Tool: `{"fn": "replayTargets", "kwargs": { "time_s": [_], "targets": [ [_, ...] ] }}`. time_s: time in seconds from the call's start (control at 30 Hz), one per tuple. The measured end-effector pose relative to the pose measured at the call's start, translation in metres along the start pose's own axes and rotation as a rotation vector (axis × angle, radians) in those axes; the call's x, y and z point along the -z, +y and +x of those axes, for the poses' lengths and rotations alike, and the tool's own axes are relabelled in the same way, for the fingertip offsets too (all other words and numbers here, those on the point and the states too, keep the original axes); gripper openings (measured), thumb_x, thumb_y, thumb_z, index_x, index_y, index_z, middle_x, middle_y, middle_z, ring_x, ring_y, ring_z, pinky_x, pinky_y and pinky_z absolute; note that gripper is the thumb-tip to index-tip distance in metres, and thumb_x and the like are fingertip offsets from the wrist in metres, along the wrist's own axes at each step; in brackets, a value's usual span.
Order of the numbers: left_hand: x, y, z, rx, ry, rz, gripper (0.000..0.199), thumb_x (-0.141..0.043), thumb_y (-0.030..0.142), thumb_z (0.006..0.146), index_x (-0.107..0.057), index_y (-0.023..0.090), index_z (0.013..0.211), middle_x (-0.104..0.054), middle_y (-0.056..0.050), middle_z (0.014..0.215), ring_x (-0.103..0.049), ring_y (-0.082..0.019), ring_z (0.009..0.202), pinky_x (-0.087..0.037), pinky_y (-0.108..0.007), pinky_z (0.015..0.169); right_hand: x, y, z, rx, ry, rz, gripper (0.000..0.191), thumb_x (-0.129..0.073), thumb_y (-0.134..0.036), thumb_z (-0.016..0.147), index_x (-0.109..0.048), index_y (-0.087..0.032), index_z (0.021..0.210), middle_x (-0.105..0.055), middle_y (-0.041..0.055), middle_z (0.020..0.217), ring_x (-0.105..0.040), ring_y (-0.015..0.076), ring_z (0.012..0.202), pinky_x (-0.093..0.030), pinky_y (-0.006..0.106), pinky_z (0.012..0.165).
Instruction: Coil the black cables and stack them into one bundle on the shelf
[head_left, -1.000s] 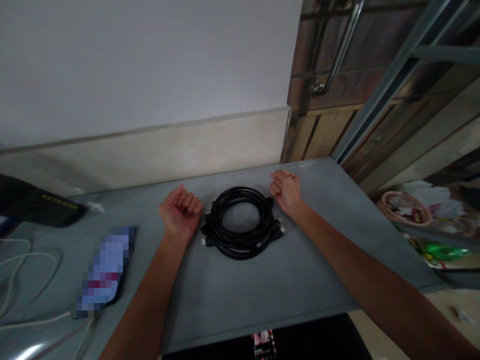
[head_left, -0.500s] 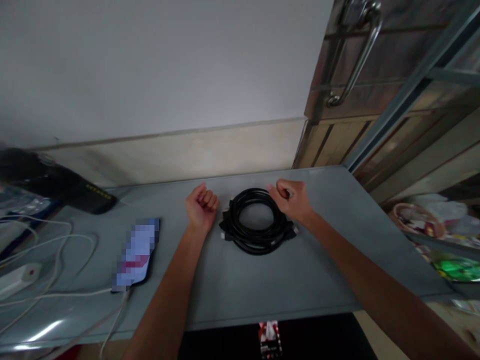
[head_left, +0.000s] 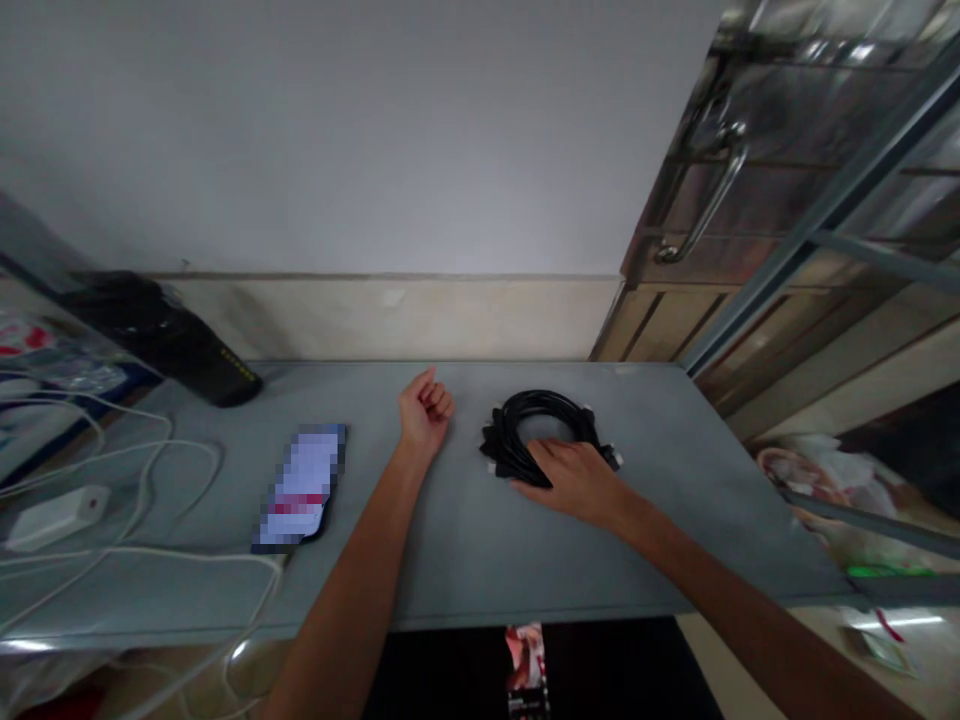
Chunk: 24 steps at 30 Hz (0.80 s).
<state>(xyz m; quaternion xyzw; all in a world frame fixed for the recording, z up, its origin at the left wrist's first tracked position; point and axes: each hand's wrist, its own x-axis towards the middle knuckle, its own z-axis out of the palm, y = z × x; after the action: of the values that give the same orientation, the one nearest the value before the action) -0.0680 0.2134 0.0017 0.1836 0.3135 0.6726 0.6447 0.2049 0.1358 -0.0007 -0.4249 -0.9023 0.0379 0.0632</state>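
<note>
cable coil: black coiled cable (head_left: pixel 541 430), several loops bundled, lies flat on the table (head_left: pixel 465 545), under and just beyond the right hand's fingers
right hand: right hand (head_left: pixel 574 478) rests palm down on the near edge of the coil, fingers curled over the loops; looks like a loose grip closing on the cable, coil not lifted
left hand: left hand (head_left: pixel 424 412) sits on the table just left of the coil, apart from it, curled into a loose fist, holds nothing
connector ends: pale plug tips stick out at the coil's left and right edges, too small to tell the type
progress: coil is wound and lying in one bundle; right hand is on it, no lift or unwinding visible; anything past that grasp is undone
change, right hand: half a second ago it pinched the far right rim of the coil from above; now it covers the near side, wrist lower and closer to the person
change, left hand: a second ago it touched the coil's left rim; now clear of it, fist unchanged
change, view: camera has swung, so coil sits further right in the head view
further left of left hand: phone (head_left: pixel 301 487) with blurred screen, flat on the table
far left: white cords (head_left: pixel 142 505), white adapter (head_left: pixel 54 516), black device (head_left: pixel 169 340) against the wall
beyond right hand: metal door handle (head_left: pixel 701 215)
</note>
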Motion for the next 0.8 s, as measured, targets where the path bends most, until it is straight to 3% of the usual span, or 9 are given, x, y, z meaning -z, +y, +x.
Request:
{"fn": "replayTargets", "kwargs": {
  "time_s": [0.17,0.37,0.5,0.6,0.8],
  "targets": [
    [-0.002,0.001,-0.002,0.007,0.012,-0.024,0.060,-0.072,0.024,0.093,-0.017,0.026,0.070,-0.015,0.010,0.056,-0.016,-0.009,0.043,-0.015,-0.028,0.042,0.003,0.066,-0.037,-0.070,0.021,-0.064,0.043,-0.063,-0.061,0.108,-0.069,-0.019,0.113,-0.080,0.0155,0.107,-0.079,0.0337,0.104,-0.059,0.037,0.088],
    [-0.006,0.000,-0.003,0.008,0.016,-0.022,0.061,-0.074,0.024,0.090,-0.016,0.026,0.070,-0.015,0.011,0.056,-0.015,-0.008,0.043,-0.013,-0.028,0.041,0.009,0.137,-0.070,-0.193,0.010,-0.128,0.047,-0.064,-0.062,0.106,-0.069,-0.017,0.121,-0.079,0.0206,0.118,-0.078,0.0396,0.112,-0.061,0.047,0.097],
    [-0.005,-0.001,-0.001,0.010,-0.009,-0.016,0.060,-0.072,0.023,0.091,-0.017,0.026,0.068,-0.017,0.010,0.054,-0.016,-0.008,0.042,-0.014,-0.028,0.041,0.019,0.151,-0.079,-0.217,0.093,-0.036,0.042,-0.048,-0.057,0.111,-0.068,-0.020,0.118,-0.077,0.0215,0.125,-0.075,0.0382,0.119,-0.058,0.050,0.107],
    [-0.004,-0.002,0.000,0.001,-0.016,-0.017,0.060,-0.072,0.024,0.092,-0.017,0.026,0.069,-0.019,0.010,0.054,-0.016,-0.008,0.042,-0.014,-0.028,0.041,0.031,0.150,-0.078,-0.306,0.143,0.077,0.045,-0.034,-0.055,0.113,-0.065,-0.023,0.108,-0.079,0.0194,0.110,-0.078,0.0363,0.105,-0.059,0.049,0.100],
    [-0.004,0.000,-0.002,0.003,0.001,-0.047,0.061,-0.074,0.026,0.092,-0.017,0.027,0.071,-0.017,0.011,0.056,-0.015,-0.008,0.043,-0.014,-0.028,0.042,0.077,0.151,-0.067,-0.496,0.473,0.298,0.058,-0.024,-0.070,0.112,-0.057,-0.026,0.094,-0.078,0.0131,0.092,-0.076,0.0280,0.087,-0.057,0.045,0.093]
  ]
}}
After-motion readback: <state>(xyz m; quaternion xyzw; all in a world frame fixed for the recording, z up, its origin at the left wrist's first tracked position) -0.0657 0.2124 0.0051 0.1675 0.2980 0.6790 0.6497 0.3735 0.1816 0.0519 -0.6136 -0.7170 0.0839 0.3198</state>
